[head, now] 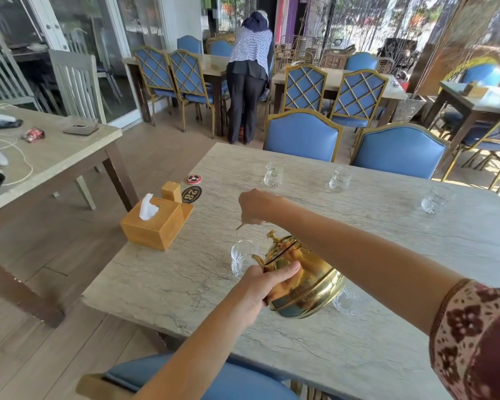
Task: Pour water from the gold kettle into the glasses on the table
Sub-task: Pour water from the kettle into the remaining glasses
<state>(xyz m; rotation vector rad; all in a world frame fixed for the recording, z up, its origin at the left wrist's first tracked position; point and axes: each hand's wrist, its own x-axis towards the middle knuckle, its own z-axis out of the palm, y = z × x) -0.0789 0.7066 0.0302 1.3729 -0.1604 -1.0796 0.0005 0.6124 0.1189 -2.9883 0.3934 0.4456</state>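
Gold kettle (303,280) hangs tilted above the near half of the worktop (387,255), its spout aimed toward 9 o'clock and its knobbed lid leaning the same way. The left hand (264,287) is wrapped around the kettle's body from the near side, thumb lying across the metal just behind the spout. The right hand (257,206) is raised at 12 o'clock from the kettle, fingers closed on the thin gold handle, of which only a short end shows below the knuckles. The right forearm crosses over the kettle from the lower right, with a patterned maroon sleeve (474,339) at the edge of view.

A glass (243,261) stands on the worktop directly under the spout tip, at 9 o'clock from the kettle; whether water is falling into it cannot be told. Another glass (344,298) is partly hidden behind the kettle's base at 4 o'clock. Three more stand along the far side: one (273,174) at 12 o'clock, one (340,178) at 1 o'clock, and one (435,199) toward 2 o'clock near the right edge.

At 10 o'clock, near the worktop's left edge, a wooden tissue box (153,223) holds a white tissue, with a small wooden block just behind it, a dark oval number plate (191,194) marked 28, and a round red disc beyond that. Blue chairs (300,137) with gold frames stand against the far edge.
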